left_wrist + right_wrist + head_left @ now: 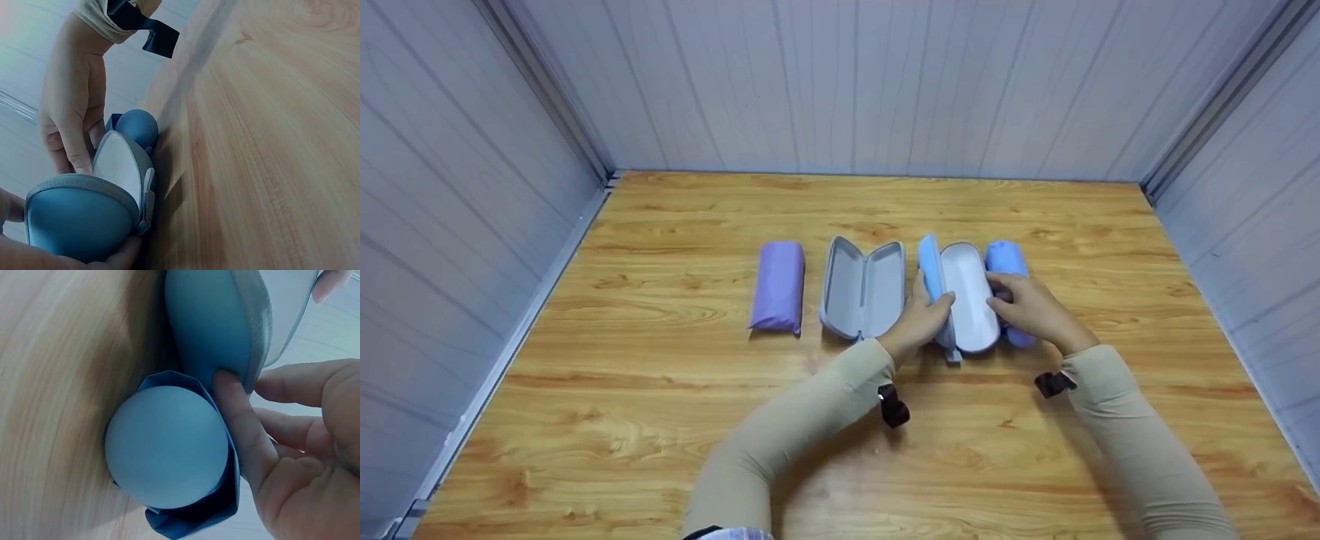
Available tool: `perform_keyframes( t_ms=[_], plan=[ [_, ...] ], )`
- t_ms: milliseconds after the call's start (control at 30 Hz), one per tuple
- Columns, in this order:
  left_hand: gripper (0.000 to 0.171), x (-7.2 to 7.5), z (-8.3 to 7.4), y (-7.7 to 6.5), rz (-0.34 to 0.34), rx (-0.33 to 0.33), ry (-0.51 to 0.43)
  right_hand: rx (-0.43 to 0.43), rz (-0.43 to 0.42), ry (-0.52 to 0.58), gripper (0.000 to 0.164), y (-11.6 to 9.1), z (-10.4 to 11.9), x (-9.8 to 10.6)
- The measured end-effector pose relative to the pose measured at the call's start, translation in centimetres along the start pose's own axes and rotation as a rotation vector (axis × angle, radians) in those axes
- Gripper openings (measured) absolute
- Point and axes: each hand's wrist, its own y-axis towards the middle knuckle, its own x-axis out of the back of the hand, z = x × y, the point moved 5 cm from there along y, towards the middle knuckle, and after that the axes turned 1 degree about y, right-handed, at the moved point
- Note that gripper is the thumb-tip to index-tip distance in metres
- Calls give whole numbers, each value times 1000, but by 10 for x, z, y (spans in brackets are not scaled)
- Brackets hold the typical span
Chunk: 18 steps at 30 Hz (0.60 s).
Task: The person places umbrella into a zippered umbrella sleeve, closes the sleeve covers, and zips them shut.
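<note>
A hard zip case, light blue outside with a white lining (pixel 971 315), stands open like a clamshell. My left hand (pixel 916 322) grips its raised left half, thumb on the inner side. At the right half's rim, my right hand (pixel 1031 307) pinches the wall, one fingertip pressed to the blue outside (pixel 208 326) in the right wrist view. Close beside that hand lies a blue roll (pixel 1006 259), partly covered by it; its smooth round end (pixel 166 447) pokes out of loose blue fabric. A zip pull (pixel 147 202) hangs at the case's near end.
An open grey-lined case (pixel 885 289) lies just left of my left hand. Further left rests a purple wrapped packet (pixel 777 289). The wooden table (pixel 660 420) is bounded by pale panel walls (pixel 825 90) at the back and sides.
</note>
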Motion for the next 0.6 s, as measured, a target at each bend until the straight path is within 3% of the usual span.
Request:
perform_keyframes(
  t_ms=[300, 467, 600],
  plan=[
    [79, 0, 1, 1, -8, -20, 6, -35, -34, 54, 45, -4, -1, 3],
    [79, 0, 2, 1, -20, -19, 26, -92, -108, 40, 43, -6, -4, 13],
    [79, 1, 2, 1, -27, -37, 28, -59, -206, -14, 38, -7, -4, 22]
  ],
)
